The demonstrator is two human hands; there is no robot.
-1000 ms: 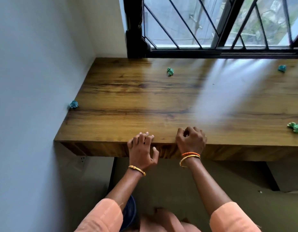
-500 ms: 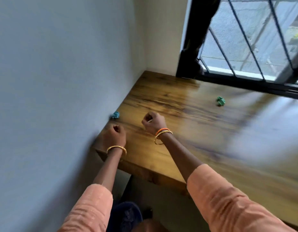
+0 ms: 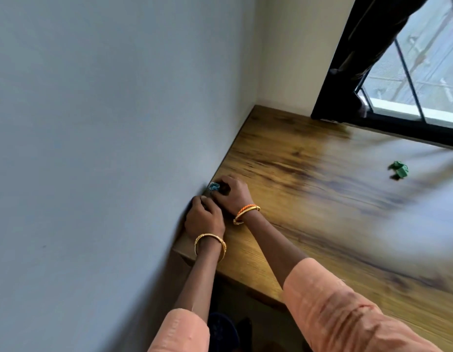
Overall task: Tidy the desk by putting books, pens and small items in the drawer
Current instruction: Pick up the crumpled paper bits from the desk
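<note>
Basically no readable writing. Our right hand [image 3: 231,193] pinches the blue crumpled scrap [image 3: 213,186] at the tabletop's [image 3: 309,199] left edge by the wall; left hand [image 3: 204,219] fisted beside it, contents unclear.

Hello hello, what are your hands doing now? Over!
Right hand pinching blue paper ball by the wall. Left hand curled beside it, contents hidden. Green ball waiting on desk. Nothing blocking.

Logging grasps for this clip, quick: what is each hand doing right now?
Left hand: curled on the desk by the wall, holding nothing visible.
Right hand: fingers closing on the blue crumpled paper.
</note>
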